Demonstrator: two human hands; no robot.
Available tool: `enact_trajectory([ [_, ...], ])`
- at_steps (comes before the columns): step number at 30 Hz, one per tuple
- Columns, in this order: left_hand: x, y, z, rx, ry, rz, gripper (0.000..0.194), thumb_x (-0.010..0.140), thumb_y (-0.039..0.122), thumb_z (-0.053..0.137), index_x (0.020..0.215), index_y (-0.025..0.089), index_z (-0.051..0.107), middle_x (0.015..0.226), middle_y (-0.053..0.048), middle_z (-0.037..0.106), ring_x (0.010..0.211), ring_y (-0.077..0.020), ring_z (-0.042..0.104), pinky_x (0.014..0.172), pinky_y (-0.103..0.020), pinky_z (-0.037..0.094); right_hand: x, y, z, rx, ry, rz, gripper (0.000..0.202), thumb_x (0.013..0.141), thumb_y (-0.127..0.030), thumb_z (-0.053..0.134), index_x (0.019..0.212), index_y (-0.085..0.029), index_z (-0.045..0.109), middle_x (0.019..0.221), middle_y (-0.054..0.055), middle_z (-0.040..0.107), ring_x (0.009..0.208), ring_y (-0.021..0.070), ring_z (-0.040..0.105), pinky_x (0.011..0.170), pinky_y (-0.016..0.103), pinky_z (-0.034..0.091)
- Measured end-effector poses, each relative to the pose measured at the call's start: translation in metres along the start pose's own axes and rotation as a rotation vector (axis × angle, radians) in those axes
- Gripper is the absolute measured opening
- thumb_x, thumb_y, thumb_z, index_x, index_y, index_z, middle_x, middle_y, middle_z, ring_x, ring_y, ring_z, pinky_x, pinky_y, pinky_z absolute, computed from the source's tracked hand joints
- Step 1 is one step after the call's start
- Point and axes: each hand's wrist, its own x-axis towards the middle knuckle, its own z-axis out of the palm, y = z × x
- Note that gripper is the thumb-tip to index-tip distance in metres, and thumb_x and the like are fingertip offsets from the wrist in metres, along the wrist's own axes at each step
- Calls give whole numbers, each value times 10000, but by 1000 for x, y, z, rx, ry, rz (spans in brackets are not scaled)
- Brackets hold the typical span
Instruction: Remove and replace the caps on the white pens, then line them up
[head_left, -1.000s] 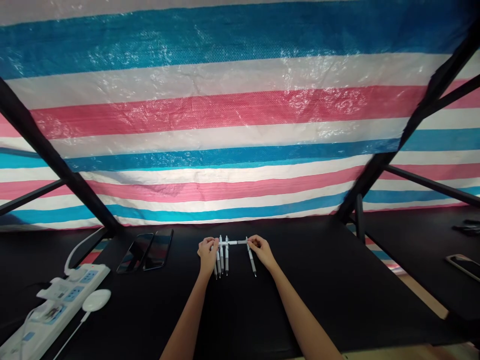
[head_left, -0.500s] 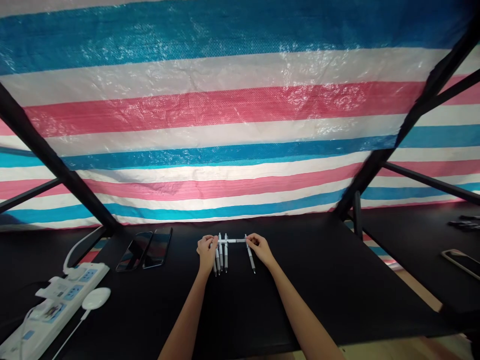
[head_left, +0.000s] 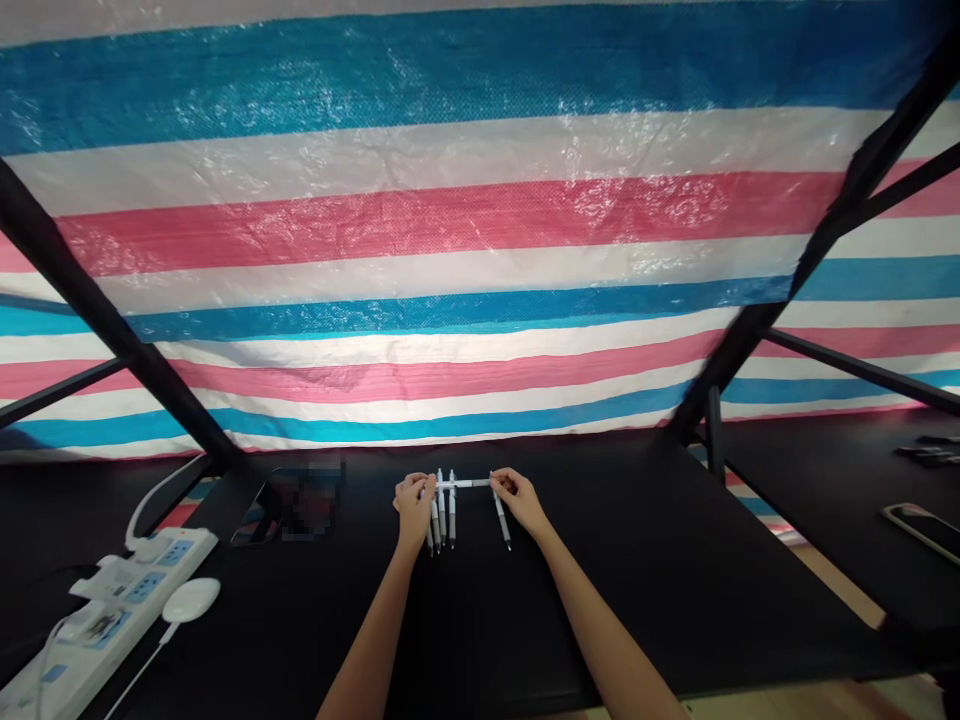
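A white pen with a grey grip (head_left: pixel 463 484) lies crosswise between my two hands. My left hand (head_left: pixel 414 497) pinches its left end, and my right hand (head_left: pixel 519 495) pinches the right end. Under the crosswise pen, close to my left fingers, several similar white and grey pens (head_left: pixel 452 520) lie side by side, tips toward me. Another such pen (head_left: pixel 502 522) lies slightly slanted just below my right fingertips; its upper end is partly hidden by them. Whether my right fingers also touch that pen I cannot tell.
On the black table (head_left: pixel 712 600), a white power strip (head_left: pixel 120 610) and a round white charger (head_left: pixel 192 600) lie at left. A dark phone (head_left: pixel 259 510) lies behind them, beside a blurred patch. Another phone (head_left: pixel 922 530) is far right. A striped sheet (head_left: pixel 450 220) hangs behind between black frame bars (head_left: pixel 739 350).
Both hands and the pens stay almost still. The view has shifted very slightly.
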Motion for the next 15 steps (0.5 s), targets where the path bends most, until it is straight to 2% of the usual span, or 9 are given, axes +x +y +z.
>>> enact_trajectory([
  [10,0,0,1,4,-12,17,465,810,459,440,432,198,517,839,-54,644,868,-235,524,816,-379,367,0,5,2,-58,8,-25,314,825,-455,478,666,-196,559,606,-12,503,569,141,458,545,245,354],
  [15,0,-1,0,2,-10,10,457,823,450,429,456,198,532,848,-57,642,892,-234,522,830,-382,371,0,7,2,-13,11,-28,257,814,-431,507,816,-195,609,715,13,575,587,143,484,556,254,383],
])
